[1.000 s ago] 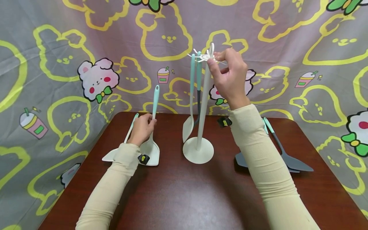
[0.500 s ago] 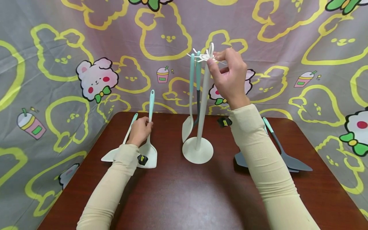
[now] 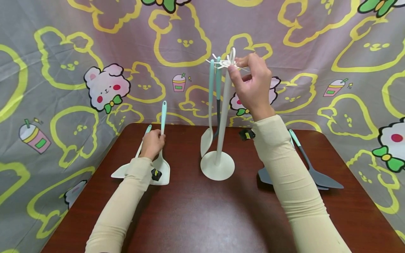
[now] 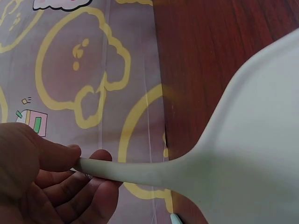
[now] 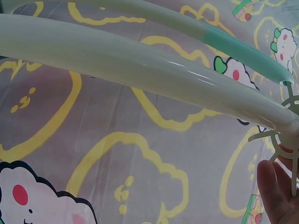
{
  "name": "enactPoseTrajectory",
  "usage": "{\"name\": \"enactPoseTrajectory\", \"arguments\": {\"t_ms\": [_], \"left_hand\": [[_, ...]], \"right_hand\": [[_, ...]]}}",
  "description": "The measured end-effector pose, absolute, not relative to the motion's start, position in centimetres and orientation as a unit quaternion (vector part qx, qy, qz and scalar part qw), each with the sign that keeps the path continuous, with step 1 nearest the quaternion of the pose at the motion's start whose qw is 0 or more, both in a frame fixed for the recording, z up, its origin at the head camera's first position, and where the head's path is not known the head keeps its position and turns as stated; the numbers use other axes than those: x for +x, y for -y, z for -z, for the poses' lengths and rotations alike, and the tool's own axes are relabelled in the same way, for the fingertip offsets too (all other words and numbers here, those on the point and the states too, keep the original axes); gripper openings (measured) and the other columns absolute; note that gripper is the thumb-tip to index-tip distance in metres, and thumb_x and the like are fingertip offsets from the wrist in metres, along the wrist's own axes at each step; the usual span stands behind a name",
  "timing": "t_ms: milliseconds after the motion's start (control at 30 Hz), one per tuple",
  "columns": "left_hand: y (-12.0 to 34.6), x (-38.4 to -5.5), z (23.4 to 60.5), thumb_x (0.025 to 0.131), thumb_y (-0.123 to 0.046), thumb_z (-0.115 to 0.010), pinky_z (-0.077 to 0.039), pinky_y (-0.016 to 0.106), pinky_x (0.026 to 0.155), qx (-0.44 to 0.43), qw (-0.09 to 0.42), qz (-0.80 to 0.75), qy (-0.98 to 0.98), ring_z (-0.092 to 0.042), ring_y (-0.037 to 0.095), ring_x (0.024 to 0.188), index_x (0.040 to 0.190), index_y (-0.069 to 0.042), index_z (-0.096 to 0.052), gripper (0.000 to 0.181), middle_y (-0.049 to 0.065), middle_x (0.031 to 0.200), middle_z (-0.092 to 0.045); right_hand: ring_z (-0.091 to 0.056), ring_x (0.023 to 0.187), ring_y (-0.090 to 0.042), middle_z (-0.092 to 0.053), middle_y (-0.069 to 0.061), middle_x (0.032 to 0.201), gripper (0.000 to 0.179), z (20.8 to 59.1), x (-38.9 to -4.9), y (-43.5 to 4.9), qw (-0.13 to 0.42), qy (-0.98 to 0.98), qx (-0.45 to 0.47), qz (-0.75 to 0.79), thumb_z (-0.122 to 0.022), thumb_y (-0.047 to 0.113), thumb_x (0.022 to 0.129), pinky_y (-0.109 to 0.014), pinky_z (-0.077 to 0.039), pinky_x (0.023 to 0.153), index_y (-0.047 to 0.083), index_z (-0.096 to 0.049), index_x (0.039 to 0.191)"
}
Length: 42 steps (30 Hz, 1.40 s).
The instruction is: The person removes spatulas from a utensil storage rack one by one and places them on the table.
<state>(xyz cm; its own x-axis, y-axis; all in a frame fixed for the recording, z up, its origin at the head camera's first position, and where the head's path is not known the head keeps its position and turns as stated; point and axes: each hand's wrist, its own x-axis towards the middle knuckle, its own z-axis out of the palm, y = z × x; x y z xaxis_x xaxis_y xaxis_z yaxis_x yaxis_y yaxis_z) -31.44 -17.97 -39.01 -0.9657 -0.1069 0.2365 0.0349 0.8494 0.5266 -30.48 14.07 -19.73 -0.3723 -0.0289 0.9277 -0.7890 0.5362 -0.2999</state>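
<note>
My left hand [image 3: 152, 144] pinches the white shaft of a turner [image 3: 163, 171] with a mint handle, over the left of the table; its handle points up and away. In the left wrist view thumb and fingers grip the shaft beside the wide white blade [image 4: 261, 149]. Behind this hand lies another white utensil [image 3: 120, 171] with a mint handle, partly hidden. My right hand [image 3: 253, 82] pinches the top of a white utensil stand [image 3: 223, 119] near its ring of hooks. From the hooks hang a white utensil [image 3: 207, 140] and a dark grey one [image 3: 218, 112], both mint-handled.
Dark grey utensils [image 3: 324, 178] with mint handles lie at the right of the brown table [image 3: 202, 218], partly behind my right forearm. The stand's round base [image 3: 217, 172] rests mid-table. A patterned cloth [image 3: 126, 42] hangs behind and at the sides.
My left hand has moved a little left with the turner, and the handle's end has come down and left. The right hand keeps its place at the stand's top.
</note>
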Motion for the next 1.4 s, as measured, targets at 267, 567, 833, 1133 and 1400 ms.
{"name": "enactPoseTrajectory", "arguments": {"t_ms": [267,567,833,1133,1400], "left_hand": [[18.1,-31.9,39.2,0.099,-0.02,-0.055,-0.051,0.047,0.074,0.035,0.132,0.266,0.954,-0.065,0.039,0.084,0.103,-0.003,-0.07,0.023,0.019,0.09,-0.072],[18.5,-32.5,39.8,0.099,-0.021,-0.055,-0.051,0.049,0.072,0.052,0.119,0.259,0.957,-0.067,0.045,0.089,0.098,-0.002,-0.069,0.023,0.022,0.092,-0.071],[18.8,-33.3,40.0,0.099,-0.021,-0.054,-0.051,0.045,0.067,0.061,0.105,0.251,0.96,-0.067,0.042,0.085,0.096,-0.002,-0.069,0.024,0.021,0.09,-0.071],[19.0,-34.0,40.4,0.099,-0.022,-0.054,-0.048,0.041,0.062,0.086,0.075,0.247,0.962,-0.065,0.04,0.084,0.097,-0.003,-0.069,0.025,0.021,0.091,-0.07],[19.4,-34.1,41.4,0.1,-0.023,-0.051,-0.046,0.038,0.06,0.1,0.064,0.253,0.96,-0.064,0.038,0.083,0.097,-0.002,-0.069,0.027,0.022,0.091,-0.07]], "right_hand": [[-0.068,0.103,-0.029,-0.069,-0.021,0.101,0.043,19.6,-30.5,-14.2,0.485,0.729,0.276,-0.396,-0.054,0.036,0.089,-0.002,-0.046,0.065,-0.007,-0.059,0.089],[-0.066,0.103,-0.03,-0.07,-0.021,0.102,0.044,19.6,-30.5,-14.1,0.481,0.729,0.276,-0.402,-0.055,0.037,0.088,-0.003,-0.047,0.065,-0.007,-0.059,0.091],[-0.066,0.103,-0.03,-0.069,-0.021,0.101,0.045,19.7,-30.7,-14.2,0.483,0.726,0.277,-0.404,-0.055,0.037,0.088,-0.004,-0.048,0.065,-0.007,-0.059,0.091],[-0.066,0.102,-0.029,-0.069,-0.021,0.101,0.045,19.6,-30.8,-14.3,0.484,0.723,0.276,-0.409,-0.055,0.037,0.087,-0.004,-0.048,0.064,-0.008,-0.059,0.091],[-0.065,0.102,-0.03,-0.07,-0.02,0.102,0.043,19.7,-31.0,-14.3,0.478,0.724,0.28,-0.411,-0.055,0.036,0.088,-0.004,-0.048,0.064,-0.007,-0.059,0.091]]}}
